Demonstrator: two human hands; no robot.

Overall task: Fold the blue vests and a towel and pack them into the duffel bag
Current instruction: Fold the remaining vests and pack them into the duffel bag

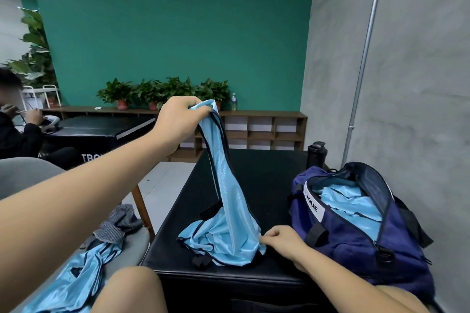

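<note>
My left hand [178,119] grips the top of a light blue vest [229,201] and holds it raised, so the vest hangs down to a crumpled heap on the black table [264,175]. My right hand [282,240] pinches the vest's lower edge near the table's front. A navy duffel bag [361,231] stands open on the right, with blue vest fabric [348,201] inside. Another blue vest [76,277] and a grey striped towel [119,223] lie on the grey chair seat at the left.
A black bottle [316,155] stands behind the bag. A grey wall with a metal pipe [363,58] runs along the right. Another person [15,129] sits at a black table at far left. Wooden shelves [262,132] with potted plants line the green wall.
</note>
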